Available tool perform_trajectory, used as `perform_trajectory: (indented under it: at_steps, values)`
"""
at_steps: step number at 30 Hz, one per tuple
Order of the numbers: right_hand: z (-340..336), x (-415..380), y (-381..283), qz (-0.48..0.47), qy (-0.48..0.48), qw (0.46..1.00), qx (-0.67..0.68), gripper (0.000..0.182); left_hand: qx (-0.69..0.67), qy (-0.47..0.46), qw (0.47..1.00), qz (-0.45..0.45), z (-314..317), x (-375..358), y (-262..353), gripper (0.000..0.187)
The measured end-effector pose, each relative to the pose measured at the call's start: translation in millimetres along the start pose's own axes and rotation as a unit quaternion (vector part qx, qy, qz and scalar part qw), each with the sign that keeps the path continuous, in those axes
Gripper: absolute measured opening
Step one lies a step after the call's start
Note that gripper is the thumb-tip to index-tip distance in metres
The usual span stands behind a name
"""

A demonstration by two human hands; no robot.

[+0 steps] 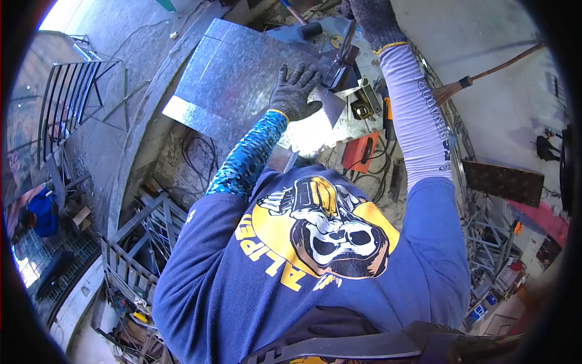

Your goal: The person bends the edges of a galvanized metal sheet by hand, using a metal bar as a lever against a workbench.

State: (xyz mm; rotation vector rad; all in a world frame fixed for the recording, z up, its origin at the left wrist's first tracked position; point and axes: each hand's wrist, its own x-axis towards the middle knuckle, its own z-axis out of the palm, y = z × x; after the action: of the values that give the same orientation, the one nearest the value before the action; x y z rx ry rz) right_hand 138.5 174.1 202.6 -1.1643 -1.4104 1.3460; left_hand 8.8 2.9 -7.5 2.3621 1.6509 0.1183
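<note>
- Concrete floor (497,54) and metal frames (138,219) surround our cluttered desk (368,60).
- Our gloved left hand (295,91) lies flat, fingers spread, on the metal sheet (236,79), which seems to overhang the desk's left side.
- Our right hand (373,24) reaches past the dark metal bar (344,54); the view cuts it off, so we cannot tell whether it grasps anything.
- If our left hand lifts, the sheet could slide or tip at its overhang, its thin edge perhaps slicing our blue sleeve (251,155).
- Slipping toward us, it might knock the orange box (360,151).
</note>
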Motion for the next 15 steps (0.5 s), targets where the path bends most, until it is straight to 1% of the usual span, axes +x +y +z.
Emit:
perform_trajectory:
  at_steps: [2,5,8,15]
  values:
    - [3.3,3.6,0.4,0.011,-0.002,1.0,-0.006,0.037,-0.002,0.004,1.0,0.001,0.6,-0.3,-0.8,0.088]
    - [4.2,8.3,1.5,-0.005,-0.019,1.0,-0.018,0.037,-0.006,0.01,1.0,0.001,0.0,-0.3,-0.6,0.088]
    - [4.9,9.7,-1.8,0.01,-0.006,0.999,-0.03,0.037,-0.005,0.011,1.0,0.001,0.0,-0.1,0.1,0.088]
    - [17.9,28.6,8.7,-0.016,-0.022,0.999,-0.019,0.035,-0.005,0.016,1.0,0.004,0.5,-0.4,1.2,0.088]
